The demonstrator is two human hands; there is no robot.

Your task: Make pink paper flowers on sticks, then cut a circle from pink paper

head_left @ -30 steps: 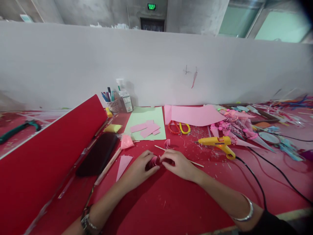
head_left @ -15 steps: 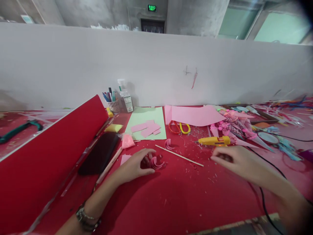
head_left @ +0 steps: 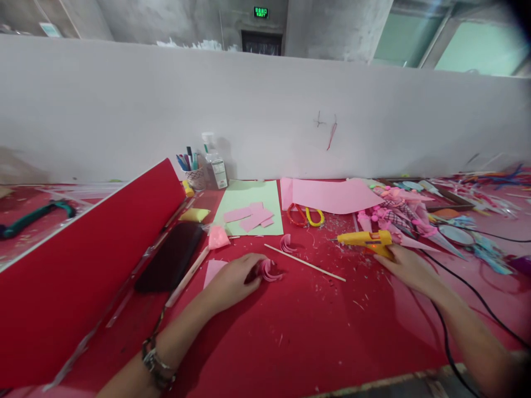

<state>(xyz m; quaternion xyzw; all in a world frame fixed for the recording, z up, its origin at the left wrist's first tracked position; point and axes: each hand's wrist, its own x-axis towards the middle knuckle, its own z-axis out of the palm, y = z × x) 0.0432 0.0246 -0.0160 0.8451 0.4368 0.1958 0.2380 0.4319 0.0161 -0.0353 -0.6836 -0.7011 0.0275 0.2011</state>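
My left hand [head_left: 232,281] rests on the red table [head_left: 315,337], fingers curled and pinched on a small bundle of curled pink paper pieces [head_left: 269,271]. My right hand [head_left: 409,265] lies at the handle of the yellow glue gun [head_left: 365,239], its fingers closing around the grip. The gun lies on the table with its nozzle pointing left and a small red light on. A thin wooden stick [head_left: 305,262] lies between the two hands. Another curled pink paper piece [head_left: 286,242] sits just beyond the stick.
A raised red board [head_left: 83,260] slopes along the left, a black case [head_left: 170,257] beside it. Further back lie green paper [head_left: 251,207] with pink strips, pink sheet [head_left: 332,194], scissors [head_left: 306,215], a pen cup [head_left: 193,176] and a bottle [head_left: 212,163]. Pink cones [head_left: 398,215] and black cables [head_left: 468,287] crowd the right.
My right hand left the pink paper bundle and travelled right to the glue gun's handle. My left hand stayed on the bundle.
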